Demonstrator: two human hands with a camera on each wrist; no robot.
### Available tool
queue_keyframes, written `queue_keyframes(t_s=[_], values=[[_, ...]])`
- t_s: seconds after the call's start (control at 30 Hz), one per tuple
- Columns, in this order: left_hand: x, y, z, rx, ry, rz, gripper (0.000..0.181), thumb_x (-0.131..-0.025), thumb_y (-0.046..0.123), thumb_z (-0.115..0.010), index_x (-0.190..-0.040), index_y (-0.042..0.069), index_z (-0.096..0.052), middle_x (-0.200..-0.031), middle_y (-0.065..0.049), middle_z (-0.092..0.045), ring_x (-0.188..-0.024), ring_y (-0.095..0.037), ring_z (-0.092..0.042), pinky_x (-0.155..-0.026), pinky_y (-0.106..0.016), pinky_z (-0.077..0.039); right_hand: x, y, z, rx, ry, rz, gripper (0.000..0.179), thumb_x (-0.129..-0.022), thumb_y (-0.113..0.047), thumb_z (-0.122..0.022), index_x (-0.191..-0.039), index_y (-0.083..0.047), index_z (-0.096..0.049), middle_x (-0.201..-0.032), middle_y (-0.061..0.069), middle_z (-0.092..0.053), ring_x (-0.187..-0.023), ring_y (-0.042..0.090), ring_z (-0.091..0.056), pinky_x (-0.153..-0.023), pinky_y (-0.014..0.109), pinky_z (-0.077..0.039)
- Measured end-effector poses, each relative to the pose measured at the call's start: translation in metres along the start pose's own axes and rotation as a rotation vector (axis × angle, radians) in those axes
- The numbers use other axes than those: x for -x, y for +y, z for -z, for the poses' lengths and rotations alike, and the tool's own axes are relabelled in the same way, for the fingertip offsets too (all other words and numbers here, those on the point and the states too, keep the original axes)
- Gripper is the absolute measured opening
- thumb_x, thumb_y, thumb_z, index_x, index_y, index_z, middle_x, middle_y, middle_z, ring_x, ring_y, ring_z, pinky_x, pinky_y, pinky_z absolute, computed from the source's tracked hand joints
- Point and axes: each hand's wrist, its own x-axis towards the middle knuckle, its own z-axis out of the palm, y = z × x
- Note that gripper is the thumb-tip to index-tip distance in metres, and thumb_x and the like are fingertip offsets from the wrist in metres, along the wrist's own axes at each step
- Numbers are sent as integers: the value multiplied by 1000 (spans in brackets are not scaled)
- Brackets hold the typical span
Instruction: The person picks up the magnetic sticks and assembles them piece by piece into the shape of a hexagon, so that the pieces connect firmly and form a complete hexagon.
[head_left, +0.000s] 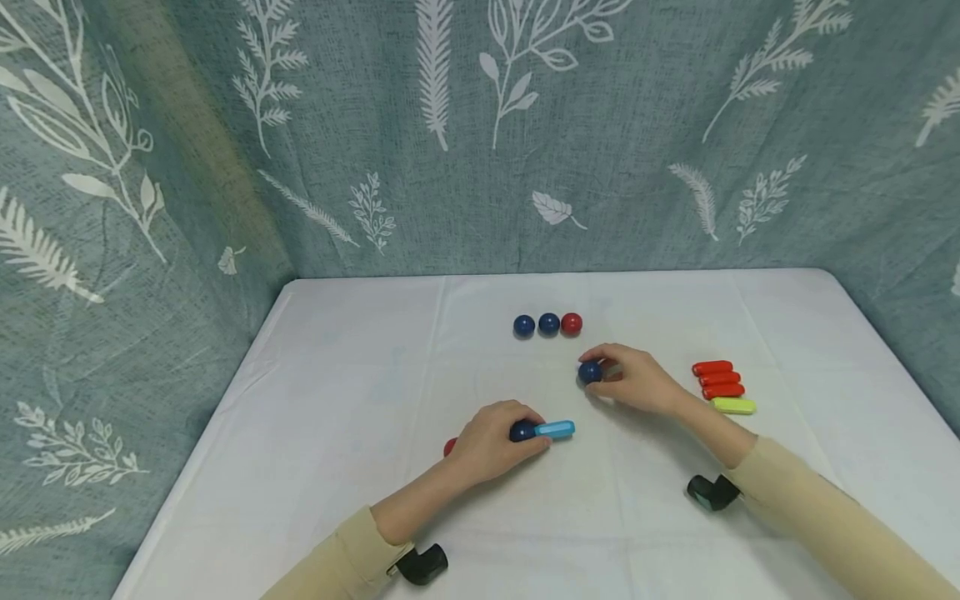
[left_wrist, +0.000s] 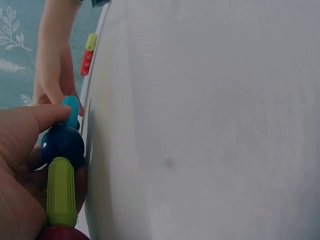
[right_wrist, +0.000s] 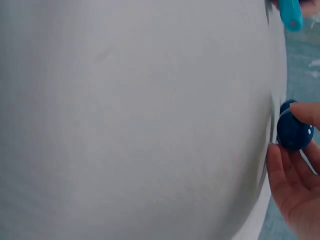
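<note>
in the head view we find the red ball (head_left: 450,447) mostly hidden by the left hand (head_left: 491,442); the left-wrist view cuts it off. we cannot tell whether the joined piece (left_wrist: 63,145) touches the white table (head_left: 337,375) beneath. its long axis runs roughly left to right, light blue rod (head_left: 557,429) pointing right. the left hand's fingers curl round the piece; the right hand (head_left: 637,381) pinches a second, blue ball (head_left: 589,372) between thumb and fingers.
</note>
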Motion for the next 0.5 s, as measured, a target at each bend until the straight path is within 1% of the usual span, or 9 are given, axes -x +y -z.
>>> queue_keyframes(t_s=[0.07,0.2,0.5], values=[[1,-1,1,4,4,1,21,-88,26,-74,-102,12,-73,-98,0,-69,-92,-14,-63,-82,-31,-49,4,-2,-3,-24,-22,21,41,-87,-8,-71,-126,-4,-60,-118,12,-63,-102,27,-61,-85,39,-53],[1,-3,2,5,11,5,21,-88,27,-74,-103,11,-73,-99,0,-69,-93,-15,-63,-83,-32,-50,12,-7,-9,-70,-66,34,41,-87,-10,-72,-126,-7,-60,-118,7,-64,-104,23,-59,-87,35,-52],[2,-7,6,-3,29,15,20,-88,26,-73,-103,12,-72,-99,-1,-69,-93,-16,-63,-82,-33,-49,26,-9,-18,-142,-149,92,40,-87,-13,-73,-125,-8,-61,-120,4,-63,-104,20,-59,-89,34,-51]])
